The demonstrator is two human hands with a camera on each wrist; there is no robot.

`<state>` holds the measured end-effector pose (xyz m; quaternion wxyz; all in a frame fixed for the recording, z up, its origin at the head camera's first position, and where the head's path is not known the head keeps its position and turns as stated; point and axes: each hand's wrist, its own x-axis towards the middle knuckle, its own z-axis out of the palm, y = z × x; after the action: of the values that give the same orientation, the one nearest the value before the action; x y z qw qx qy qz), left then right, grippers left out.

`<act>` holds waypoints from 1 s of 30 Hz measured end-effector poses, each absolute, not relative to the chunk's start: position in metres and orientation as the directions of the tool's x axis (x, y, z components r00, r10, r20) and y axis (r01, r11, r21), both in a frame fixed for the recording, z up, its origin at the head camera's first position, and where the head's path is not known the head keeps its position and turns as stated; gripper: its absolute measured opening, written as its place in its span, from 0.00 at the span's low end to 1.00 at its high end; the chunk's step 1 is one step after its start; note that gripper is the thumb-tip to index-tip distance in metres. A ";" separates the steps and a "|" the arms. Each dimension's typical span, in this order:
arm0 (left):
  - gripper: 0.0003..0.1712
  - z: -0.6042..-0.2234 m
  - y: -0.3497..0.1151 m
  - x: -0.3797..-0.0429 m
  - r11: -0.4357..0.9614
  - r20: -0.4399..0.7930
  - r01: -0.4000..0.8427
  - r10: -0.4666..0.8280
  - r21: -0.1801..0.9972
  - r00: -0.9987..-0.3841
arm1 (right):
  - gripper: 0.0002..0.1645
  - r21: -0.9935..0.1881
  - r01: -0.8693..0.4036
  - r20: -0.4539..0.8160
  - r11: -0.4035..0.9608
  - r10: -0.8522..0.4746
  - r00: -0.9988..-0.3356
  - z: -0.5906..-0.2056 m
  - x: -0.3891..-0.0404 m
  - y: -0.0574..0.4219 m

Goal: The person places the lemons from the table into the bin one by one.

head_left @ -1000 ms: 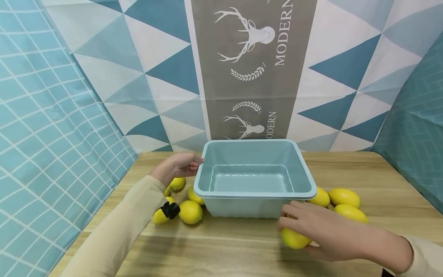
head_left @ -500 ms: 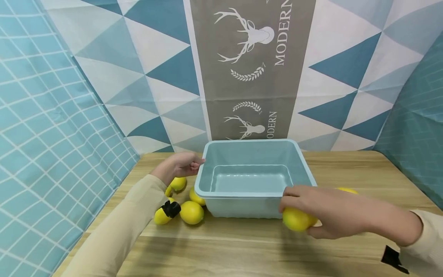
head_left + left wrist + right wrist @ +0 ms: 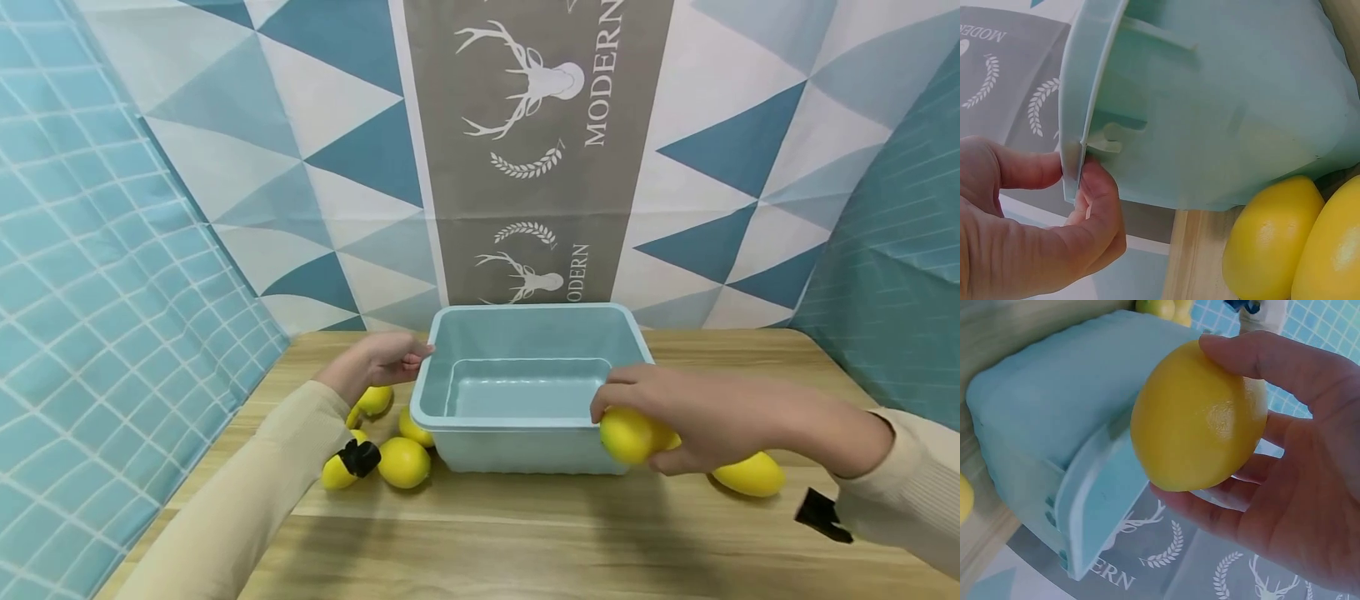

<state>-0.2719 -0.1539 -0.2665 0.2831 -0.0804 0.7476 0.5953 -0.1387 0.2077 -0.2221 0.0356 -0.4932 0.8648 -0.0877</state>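
One lemon (image 3: 1197, 422) sits in my curled right hand (image 3: 686, 408); from afar I judge it firm, light, slick, best held round its middle. Left of that hand stands the bin (image 3: 517, 452), its rim (image 3: 1079, 94) pinched by my left hand (image 3: 384, 358).

Pale-blue, rectangular, open-topped plastic bin (image 3: 525, 452), upright, mouth uppermost; its nine-o'clock rim is pinched by the left hand (image 3: 382, 360). Glossy yellow, oval, whole lemon (image 3: 628, 435), held aloft in the right hand (image 3: 693, 408), between thumb and fingers, near the bin's four-o'clock corner.
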 end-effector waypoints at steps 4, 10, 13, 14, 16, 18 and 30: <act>0.03 -0.265 -0.155 -0.271 0.277 -0.512 -0.451 0.211 0.848 -0.833 | 0.31 -0.179 -0.822 -0.016 0.541 -0.837 -0.547 -0.215 -0.143 0.202; 0.04 -0.266 -0.155 -0.268 0.278 -0.513 -0.452 0.212 0.848 -0.832 | 0.30 -0.156 -0.772 -0.094 0.617 -0.787 -0.610 -0.205 -0.153 0.194; 0.04 -0.267 -0.155 -0.269 0.284 -0.510 -0.446 0.211 0.849 -0.834 | 0.30 -0.153 -0.756 -0.122 0.636 -0.771 -0.624 -0.199 -0.159 0.190; 0.04 -0.267 -0.155 -0.269 0.283 -0.508 -0.446 0.213 0.849 -0.834 | 0.30 -0.153 -0.749 -0.133 0.645 -0.765 -0.631 -0.197 -0.160 0.189; 0.04 -0.267 -0.154 -0.270 0.281 -0.508 -0.446 0.214 0.850 -0.834 | 0.29 -0.153 -0.749 -0.146 0.645 -0.764 -0.628 -0.194 -0.165 0.187; 0.04 -0.267 -0.153 -0.270 0.278 -0.509 -0.448 0.213 0.850 -0.834 | 0.28 -0.160 -0.747 -0.165 0.645 -0.764 -0.624 -0.191 -0.169 0.185; 0.04 -0.267 -0.153 -0.269 0.272 -0.509 -0.450 0.204 0.850 -0.836 | 0.25 -0.140 -0.763 -0.242 0.631 -0.769 -0.591 -0.177 -0.194 0.169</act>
<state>-0.2690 -0.1532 -0.2669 0.2739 -0.0822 0.7491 0.5975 -0.1940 0.1685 -0.1770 0.1408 -0.4295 0.8920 -0.0109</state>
